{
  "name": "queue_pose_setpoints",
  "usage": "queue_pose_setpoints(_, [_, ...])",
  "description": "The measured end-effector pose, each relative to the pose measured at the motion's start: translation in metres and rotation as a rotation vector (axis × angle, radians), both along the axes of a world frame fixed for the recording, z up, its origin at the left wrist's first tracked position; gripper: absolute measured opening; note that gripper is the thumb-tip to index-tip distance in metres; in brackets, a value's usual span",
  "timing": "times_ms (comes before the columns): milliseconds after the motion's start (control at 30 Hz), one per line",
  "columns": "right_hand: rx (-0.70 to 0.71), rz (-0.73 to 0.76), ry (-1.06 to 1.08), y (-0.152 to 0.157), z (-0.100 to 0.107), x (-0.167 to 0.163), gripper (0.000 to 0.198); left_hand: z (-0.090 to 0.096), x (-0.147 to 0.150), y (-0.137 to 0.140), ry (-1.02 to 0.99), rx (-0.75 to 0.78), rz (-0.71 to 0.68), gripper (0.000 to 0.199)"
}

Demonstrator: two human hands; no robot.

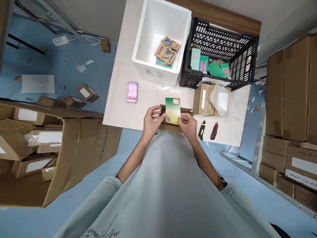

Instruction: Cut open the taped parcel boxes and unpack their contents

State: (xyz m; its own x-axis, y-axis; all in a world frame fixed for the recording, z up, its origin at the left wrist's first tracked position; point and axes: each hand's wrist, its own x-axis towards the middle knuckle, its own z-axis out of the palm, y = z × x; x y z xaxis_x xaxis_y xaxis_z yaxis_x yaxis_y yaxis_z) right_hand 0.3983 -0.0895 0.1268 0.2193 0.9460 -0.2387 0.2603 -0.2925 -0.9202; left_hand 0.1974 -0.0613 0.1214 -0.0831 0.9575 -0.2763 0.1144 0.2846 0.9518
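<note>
Packet (172,110): above the open carton (173,128) at the tabletop's (117,110) near edge
Right grip (189,127): pinching the near right corner, as I read it
Left grip (151,121): fingers curled by the carton's left side, thumb at the packet's left edge; I cannot tell if it bears load
Handling: I'd balance both thumbs, press lightly, hold the card off the carton walls
Long axis: runs away from the body; barcode (168,119) end near, red-framed label (176,101) end far, broad face up
</note>
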Motion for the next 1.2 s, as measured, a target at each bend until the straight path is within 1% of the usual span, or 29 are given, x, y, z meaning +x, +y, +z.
queue_pose_setpoints(67, [-0.042, -0.037, 0.183, 0.002, 0.004, 0.007, 0.035, 0.0, -0.008, 0.0, -0.005, -0.058, 0.02, 0.062])
queue_pose_setpoints(167, [-0.097, -0.067, 0.315, 0.002, 0.01, 0.012, 0.041, 0.004, -0.014, -0.001, -0.142, -0.154, -0.018, 0.059])
queue_pose_setpoints(300, [-0.122, -0.078, 0.342, 0.002, 0.013, 0.014, 0.039, 0.012, -0.012, -0.002, -0.198, -0.193, -0.01, 0.056])
queue_pose_setpoints(467, [-0.108, -0.061, 0.322, 0.002, 0.008, 0.018, 0.038, 0.02, -0.011, -0.001, -0.249, -0.194, -0.039, 0.06])
queue_pose_setpoints(567, [-0.065, -0.056, 0.216, 0.001, 0.004, 0.018, 0.043, 0.019, -0.009, -0.002, -0.249, -0.201, -0.015, 0.065])
queue_pose_setpoints(667, [-0.008, -0.057, -0.026, -0.003, 0.004, 0.013, 0.043, 0.013, -0.005, -0.004, -0.238, -0.208, 0.045, 0.068])
queue_pose_setpoints(733, [-0.014, 0.005, -0.177, -0.006, 0.006, 0.004, 0.042, 0.009, -0.001, -0.006, -0.224, -0.193, 0.064, 0.065])
queue_pose_setpoints(800, [-0.036, 0.104, -0.291, -0.01, 0.006, -0.008, 0.042, 0.005, 0.005, -0.008, -0.189, -0.153, 0.057, 0.058])
queue_pose_setpoints(867, [-0.032, 0.181, -0.377, -0.014, 0.005, -0.02, 0.04, 0.003, 0.011, -0.011, -0.15, -0.097, 0.032, 0.05])
queue_pose_setpoints(933, [-0.016, 0.207, -0.422, -0.016, 0.003, -0.028, 0.034, 0.002, 0.016, -0.013, -0.131, -0.036, 0.009, 0.045])
queue_pose_setpoints(1000, [-0.016, 0.195, -0.397, -0.016, 0.001, -0.031, 0.028, 0.001, 0.02, -0.014, -0.126, 0.013, -0.02, 0.043])
queue_pose_setpoints(1067, [-0.028, 0.168, -0.302, -0.014, -0.001, -0.027, 0.024, 0.0, 0.021, -0.014, -0.129, 0.035, -0.058, 0.044])
queue_pose_setpoints(1133, [-0.03, 0.127, -0.142, -0.01, -0.002, -0.019, 0.023, -0.001, 0.018, -0.012, -0.132, 0.031, -0.086, 0.048])
queue_pose_setpoints(1200, [-0.032, 0.074, 0.045, -0.007, -0.001, -0.009, 0.026, -0.002, 0.011, -0.009, -0.104, 0.017, -0.055, 0.056])
